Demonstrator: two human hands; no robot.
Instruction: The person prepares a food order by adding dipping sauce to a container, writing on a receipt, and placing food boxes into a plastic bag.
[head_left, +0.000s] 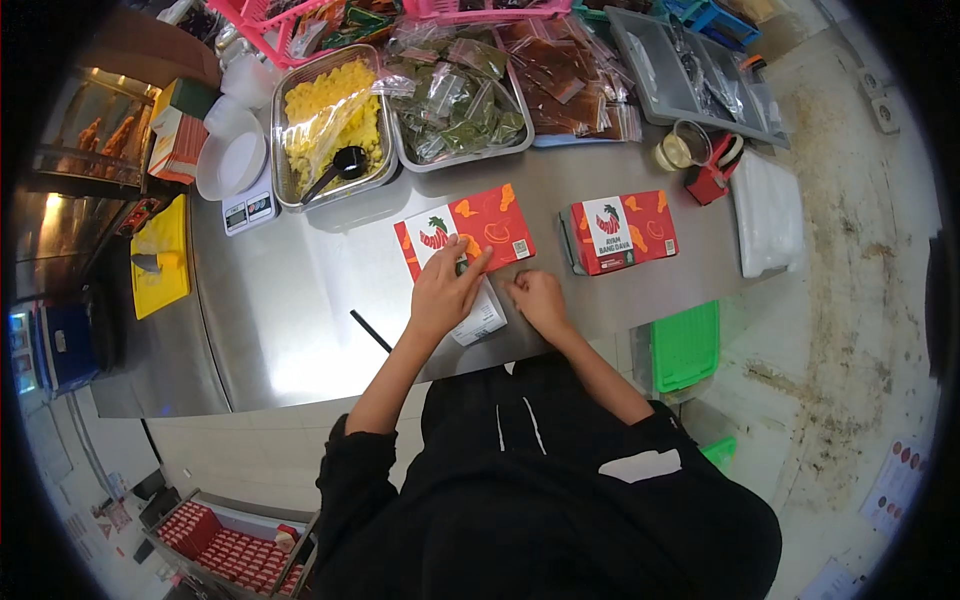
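A red and white printed food box (495, 217) lies on the steel counter in front of me. My left hand (446, 289) rests on its near edge, fingers spread. A white printed paper slip (481, 319) extends from the box's near side, partly under that hand. Just right of the slip is my right hand (536, 300), fingers curled and slightly blurred; whether it holds anything is not visible. Further right sits a second red box (624, 232), beside a red tape dispenser (711, 176). A black stick-like object (370, 331) lies left of my left forearm.
Along the back stand a tray of yellow food (330, 105) with a black scoop, a tray of green sachets (457, 112), brown sauce sachets (562, 82) and a grey divided bin (694, 82). A digital scale (251, 210) is at left, a white plastic pack (766, 217) at right.
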